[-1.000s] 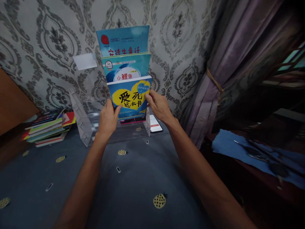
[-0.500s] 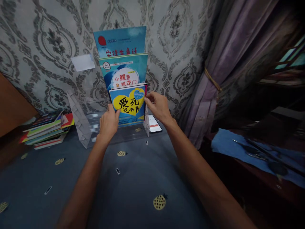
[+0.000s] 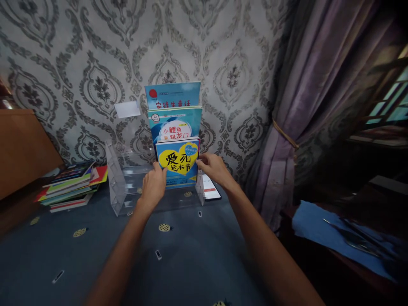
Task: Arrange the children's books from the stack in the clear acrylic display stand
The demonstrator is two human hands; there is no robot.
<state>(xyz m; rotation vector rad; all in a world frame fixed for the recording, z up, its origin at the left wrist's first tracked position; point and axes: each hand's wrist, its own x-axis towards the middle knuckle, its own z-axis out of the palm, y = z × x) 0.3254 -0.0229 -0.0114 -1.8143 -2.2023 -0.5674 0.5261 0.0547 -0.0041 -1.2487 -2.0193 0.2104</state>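
A blue book with a yellow heart [image 3: 178, 159] stands upright in the front of a clear acrylic book rack [image 3: 116, 182]. My left hand [image 3: 154, 182] grips its left edge, thumb on the cover. At its right edge, my right hand [image 3: 213, 168] has thumb and fingers closed on the side. Behind it a teal book with a white oval [image 3: 175, 123] stands higher, and a taller blue book [image 3: 174, 93] rises at the back. The lower edge of the heart book sits behind the rack's transparent front lip.
A pile of books [image 3: 70, 187] lies left of the rack. A phone [image 3: 211, 187] with a lit screen lies by its right side. A white card [image 3: 127, 109] shows above the rack's left part. Blue cloth [image 3: 312, 225] with dark tools lies far right, past the curtain [image 3: 283, 140].
The view has tilted up, so the rack, books and hands appear lower in the picture. Both hands stay at the sides of the heart book, which keeps its place in the rack.
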